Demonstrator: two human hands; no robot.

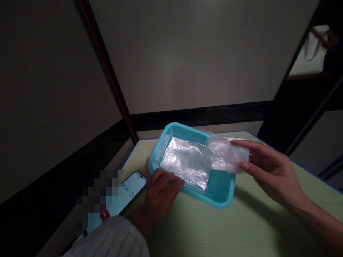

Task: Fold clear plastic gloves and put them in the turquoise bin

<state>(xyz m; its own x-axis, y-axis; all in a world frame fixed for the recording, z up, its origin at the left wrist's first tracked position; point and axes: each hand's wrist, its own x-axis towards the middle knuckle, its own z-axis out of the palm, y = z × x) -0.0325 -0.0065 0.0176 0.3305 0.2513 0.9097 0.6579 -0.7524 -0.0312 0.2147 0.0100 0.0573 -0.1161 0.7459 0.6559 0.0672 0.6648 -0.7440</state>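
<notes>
A light-blue rectangular plastic tray (221,203) is tilted above the table. My left hand (160,194) grips its near left side, with fingers over the rim and one digit along the outer wall. Inside lies a crinkled, shiny clear plastic bag (184,160). My right hand (270,171) pinches a folded translucent plastic bag (223,153) between thumb and fingers at the tray's right side. This folded piece overlaps the far right rim and part of the bag in the tray. Whether the two pieces are joined, I cannot tell.
A phone (131,189) showing a running timer lies on the pale green table (198,232), left of my left hand. Large grey panels (187,60) stand close behind the table. A white bag (311,53) sits on a shelf at upper right.
</notes>
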